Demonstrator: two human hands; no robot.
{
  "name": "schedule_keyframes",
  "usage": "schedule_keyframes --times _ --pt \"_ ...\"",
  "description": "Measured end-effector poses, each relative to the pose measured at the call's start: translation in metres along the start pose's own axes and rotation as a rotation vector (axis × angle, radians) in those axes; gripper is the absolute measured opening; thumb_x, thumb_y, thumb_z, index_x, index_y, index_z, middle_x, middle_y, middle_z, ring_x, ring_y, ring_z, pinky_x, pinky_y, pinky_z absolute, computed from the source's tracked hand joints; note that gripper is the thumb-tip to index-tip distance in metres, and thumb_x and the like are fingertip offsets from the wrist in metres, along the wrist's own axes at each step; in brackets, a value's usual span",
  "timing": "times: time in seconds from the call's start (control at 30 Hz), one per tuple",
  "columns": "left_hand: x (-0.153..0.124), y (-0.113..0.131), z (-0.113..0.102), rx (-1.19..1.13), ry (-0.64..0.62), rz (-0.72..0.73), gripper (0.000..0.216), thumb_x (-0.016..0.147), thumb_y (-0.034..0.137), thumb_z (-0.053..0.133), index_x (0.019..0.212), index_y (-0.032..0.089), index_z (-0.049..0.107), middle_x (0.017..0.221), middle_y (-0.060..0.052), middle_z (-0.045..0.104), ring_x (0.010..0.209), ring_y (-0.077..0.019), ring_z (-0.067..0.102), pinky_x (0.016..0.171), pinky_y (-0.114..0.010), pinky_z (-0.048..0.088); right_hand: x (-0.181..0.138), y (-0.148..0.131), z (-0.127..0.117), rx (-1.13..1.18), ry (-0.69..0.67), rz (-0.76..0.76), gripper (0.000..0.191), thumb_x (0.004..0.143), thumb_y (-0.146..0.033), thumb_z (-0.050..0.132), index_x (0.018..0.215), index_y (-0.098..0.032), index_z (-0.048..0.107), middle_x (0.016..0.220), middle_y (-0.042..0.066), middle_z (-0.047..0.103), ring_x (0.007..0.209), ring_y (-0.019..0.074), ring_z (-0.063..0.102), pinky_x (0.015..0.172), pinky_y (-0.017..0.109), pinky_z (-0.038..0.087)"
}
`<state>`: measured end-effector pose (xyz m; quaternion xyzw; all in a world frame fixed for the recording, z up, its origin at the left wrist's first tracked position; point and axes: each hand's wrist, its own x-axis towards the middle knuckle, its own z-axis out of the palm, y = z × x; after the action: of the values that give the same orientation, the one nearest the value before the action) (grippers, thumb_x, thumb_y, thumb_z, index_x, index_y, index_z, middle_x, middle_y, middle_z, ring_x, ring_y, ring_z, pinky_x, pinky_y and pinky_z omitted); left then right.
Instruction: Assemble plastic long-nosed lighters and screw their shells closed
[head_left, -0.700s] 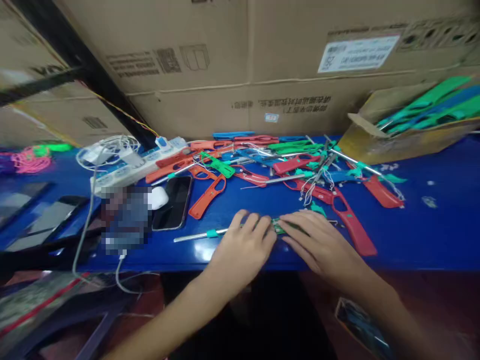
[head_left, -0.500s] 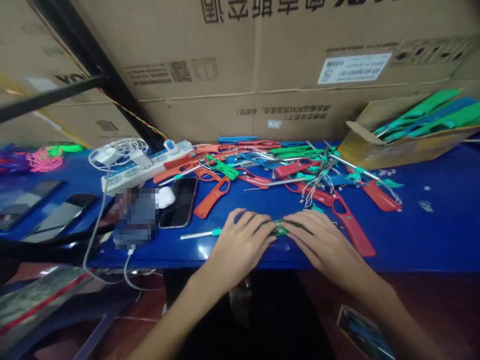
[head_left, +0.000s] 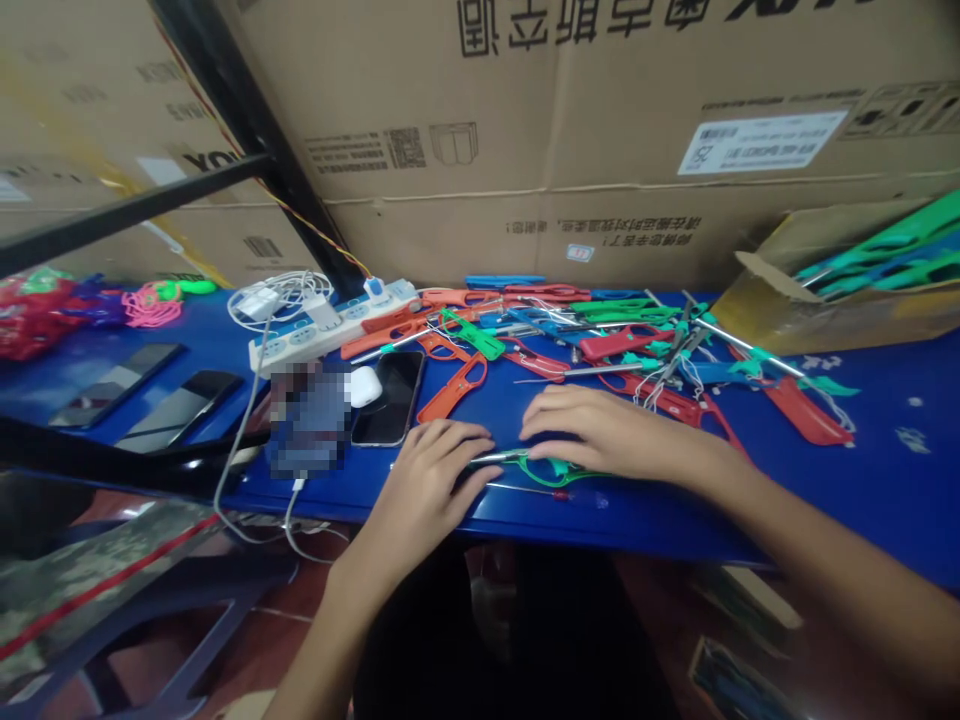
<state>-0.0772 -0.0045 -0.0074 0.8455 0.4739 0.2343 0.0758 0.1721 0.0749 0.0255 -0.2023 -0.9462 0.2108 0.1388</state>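
A green long-neck lighter with a metal tube lies low over the blue table, between my two hands. My left hand is closed around the tube, thumb below and fingers above. My right hand curls over the green handle; its fingertips partly hide the inside, where a teal piece shows. Just in front of the lighter, a thin metal rod with a red end rests on the table. Behind my hands is a pile of orange, red, green and blue lighter handles with metal tubes and loose white wires.
An open carton holding green and blue lighters stands at the right. Left of my hands are a phone, a white earbud case and a power strip with cables. Large cardboard boxes back the blue table.
The view has turned slightly left. My hands have moved apart a little, showing more of the green handle and tube. The red-ended rod now shows in front of them.
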Motion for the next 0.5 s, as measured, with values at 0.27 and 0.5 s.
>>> schedule_keyframes --times 0.27,0.5 --pt "0.002 -0.001 -0.004 -0.044 -0.043 -0.006 0.019 0.104 0.025 0.052 0.115 0.024 0.067 0.114 -0.004 0.067 0.103 -0.0197 0.059 0.090 -0.037 0.042 0.007 0.006 0.016 0.105 -0.004 -0.001 0.017 0.102 -0.028 0.057 0.101 -0.019 0.072 0.106 0.005 0.070 0.101 0.0189 0.061 0.093 0.035 0.044" --pt "0.011 0.006 -0.001 -0.054 -0.080 -0.037 0.019 0.105 0.025 0.047 0.111 0.022 0.066 0.106 -0.004 0.066 0.100 -0.0205 0.057 0.089 -0.039 0.042 0.006 0.008 0.016 0.177 0.033 0.050 0.015 0.100 -0.027 0.060 0.102 -0.018 0.072 0.101 0.006 0.071 0.097 0.0188 0.062 0.089 0.034 0.046"
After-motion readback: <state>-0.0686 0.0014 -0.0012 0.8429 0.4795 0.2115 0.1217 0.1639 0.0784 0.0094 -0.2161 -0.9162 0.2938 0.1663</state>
